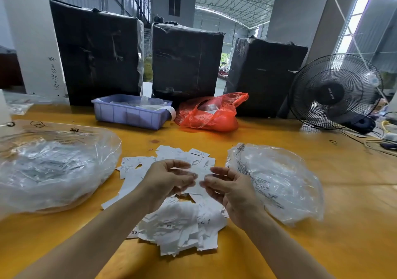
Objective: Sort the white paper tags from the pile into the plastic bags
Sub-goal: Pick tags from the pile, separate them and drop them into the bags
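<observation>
A loose pile of white paper tags [176, 220] lies on the yellow surface [322, 225] near its front edge, some printed "XS". Above the middle of the pile, the left hand [169, 180] and the right hand [227, 189] are raised close together, fingers curled, each pinching an end of one white tag [198, 176] held between them; motion blur hides the exact grip. Just left of the pile sits a large clear plastic bag [51, 167] holding white tags, resting partly on a brown printed sheet [53, 128]. Just right of the pile lies a second clear plastic bag [277, 182] with dark print, touching the pile's edge. Toward the far edge of the surface stand a pale blue bin [131, 115] with white strips in it and, beside it, a red plastic bag [210, 113]. Behind them rise three black-wrapped boxes [187, 61]. A black fan [335, 91] stands at the far right corner.
</observation>
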Demonstrator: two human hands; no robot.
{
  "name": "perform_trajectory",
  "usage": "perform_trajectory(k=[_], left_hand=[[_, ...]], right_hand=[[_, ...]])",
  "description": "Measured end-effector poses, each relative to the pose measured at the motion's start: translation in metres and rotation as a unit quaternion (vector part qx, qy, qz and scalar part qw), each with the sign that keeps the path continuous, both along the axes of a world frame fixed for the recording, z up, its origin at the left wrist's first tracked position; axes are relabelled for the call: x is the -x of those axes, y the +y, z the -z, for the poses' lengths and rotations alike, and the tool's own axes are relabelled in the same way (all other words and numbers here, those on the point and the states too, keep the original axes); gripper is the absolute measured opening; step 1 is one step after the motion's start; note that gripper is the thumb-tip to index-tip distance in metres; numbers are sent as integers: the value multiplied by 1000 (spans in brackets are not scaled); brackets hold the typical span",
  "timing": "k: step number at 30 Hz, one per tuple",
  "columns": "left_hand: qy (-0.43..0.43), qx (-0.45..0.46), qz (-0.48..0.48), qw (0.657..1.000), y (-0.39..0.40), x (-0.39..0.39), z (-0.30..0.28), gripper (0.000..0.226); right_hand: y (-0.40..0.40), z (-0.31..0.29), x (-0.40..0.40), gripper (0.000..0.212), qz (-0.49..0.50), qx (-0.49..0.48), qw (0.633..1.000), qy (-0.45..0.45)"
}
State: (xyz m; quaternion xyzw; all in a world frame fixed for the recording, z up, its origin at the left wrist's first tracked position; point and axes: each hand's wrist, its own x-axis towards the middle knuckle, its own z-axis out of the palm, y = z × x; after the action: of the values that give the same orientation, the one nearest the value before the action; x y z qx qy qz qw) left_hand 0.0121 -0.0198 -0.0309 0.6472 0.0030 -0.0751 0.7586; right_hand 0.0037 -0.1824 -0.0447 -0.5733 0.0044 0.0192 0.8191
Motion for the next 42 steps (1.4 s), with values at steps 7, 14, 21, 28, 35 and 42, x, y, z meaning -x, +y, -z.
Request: perform_trajectory(k=[7, 14, 21, 28, 35, 42], left_hand=[[-48, -167, 115, 978, -2, 3, 4, 36], [-60, -142, -36, 987, 5, -6, 5, 9], [-48, -116, -69, 990, 13, -13, 7, 7], [-66, -149, -67, 984, 12, -12, 7, 10], [-55, -144, -51, 987, 11, -11, 7, 10], [-15, -105, 8, 994, 9, -10, 6, 5]], right_hand=[[-1, -3, 6, 26, 9, 260, 946, -195], [-28, 4, -12, 18, 144, 504, 819, -233], [-28, 18, -18, 43, -10, 666, 731, -146], [-26, 16, -17, 64, -4, 637, 759, -135], [-27, 4, -14, 17, 105, 395, 872, -268], [-20, 3, -9, 44, 44, 209, 939, -269]])
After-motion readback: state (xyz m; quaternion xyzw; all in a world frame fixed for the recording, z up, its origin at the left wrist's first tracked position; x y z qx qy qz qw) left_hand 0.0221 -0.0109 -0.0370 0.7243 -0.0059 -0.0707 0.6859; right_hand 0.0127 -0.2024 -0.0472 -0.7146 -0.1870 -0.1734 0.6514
